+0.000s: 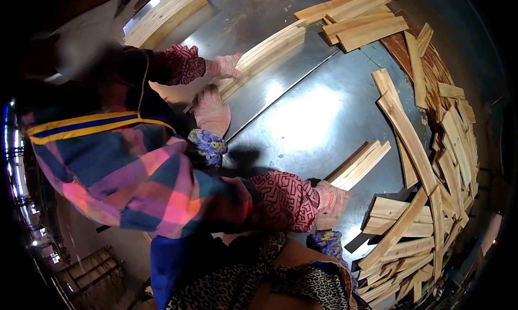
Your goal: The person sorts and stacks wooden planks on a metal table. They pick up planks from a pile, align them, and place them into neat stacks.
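My left hand [213, 111], in a pale pink glove below a purple floral cuff, closes over the near end of a stack of wooden slats [278, 43]. The slats lie side by side on a metal table [259, 113]. A co-worker's gloved hand [224, 67], with a pink patterned sleeve, touches the same stack just beyond mine. My right hand [326, 222], gloved too, sits at the near end of a shorter stack of slats [360, 165]. The co-worker's other gloved hand [333, 198] covers most of it, so its fingers are hidden.
The co-worker's plaid sleeve [162, 186] crosses in front of me from the left. Another slat stack [167, 16] stands at the far left. Loose boards [372, 29] lie at the back right, and a large jumbled wood pile [431, 202] fills the right side. A seam runs across the tabletop.
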Available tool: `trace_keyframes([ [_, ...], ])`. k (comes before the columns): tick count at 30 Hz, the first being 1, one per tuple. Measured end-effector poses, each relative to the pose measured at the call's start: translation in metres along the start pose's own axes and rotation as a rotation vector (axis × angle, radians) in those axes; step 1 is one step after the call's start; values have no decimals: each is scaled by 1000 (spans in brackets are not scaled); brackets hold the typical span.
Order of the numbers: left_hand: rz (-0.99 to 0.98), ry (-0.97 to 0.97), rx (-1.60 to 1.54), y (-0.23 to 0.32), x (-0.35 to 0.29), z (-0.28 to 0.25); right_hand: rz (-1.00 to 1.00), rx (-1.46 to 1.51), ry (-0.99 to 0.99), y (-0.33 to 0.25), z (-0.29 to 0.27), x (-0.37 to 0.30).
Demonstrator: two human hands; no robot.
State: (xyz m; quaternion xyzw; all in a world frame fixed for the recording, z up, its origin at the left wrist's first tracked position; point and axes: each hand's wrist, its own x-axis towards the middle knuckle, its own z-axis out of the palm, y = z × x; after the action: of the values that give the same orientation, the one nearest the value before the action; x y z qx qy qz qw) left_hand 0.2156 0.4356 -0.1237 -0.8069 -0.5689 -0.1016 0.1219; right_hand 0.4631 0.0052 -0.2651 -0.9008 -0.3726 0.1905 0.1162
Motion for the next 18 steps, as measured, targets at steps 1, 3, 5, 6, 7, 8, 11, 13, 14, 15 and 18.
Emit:
trace_keyframes([
  [1,-25,-26,78,-22,-9,-3,-71,-117,-50,-1,-2,3],
  [3,-100,-43,9,-40,-34,11,-175,-275,-92,-1,-9,19],
  [5,-73,-50,-69,-31,-30,11,-201,-289,-62,-5,-12,24],
  [6,-77,-97,-62,-24,-24,2,-223,-243,-31,-16,-14,25],
  [7,-75,-76,-48,-18,-22,1,-265,-145,13,-22,-23,28],
  [8,-90,-57,-28,-15,-27,-2,-328,-52,47,-31,-36,33],
  [11,13,12,-136,10,-9,14,-379,297,5,-56,-101,54],
  [13,-29,4,-100,-2,-32,-9,-454,320,-282,-62,-148,89],
  [14,-29,-1,-99,-2,-35,-9,-444,181,-435,-48,-172,119],
  [15,-28,-11,-104,-2,-38,-9,-430,38,-584,-26,-184,146],
  [18,-20,-21,-143,0,-46,1,-523,-144,177,61,-218,237],
])
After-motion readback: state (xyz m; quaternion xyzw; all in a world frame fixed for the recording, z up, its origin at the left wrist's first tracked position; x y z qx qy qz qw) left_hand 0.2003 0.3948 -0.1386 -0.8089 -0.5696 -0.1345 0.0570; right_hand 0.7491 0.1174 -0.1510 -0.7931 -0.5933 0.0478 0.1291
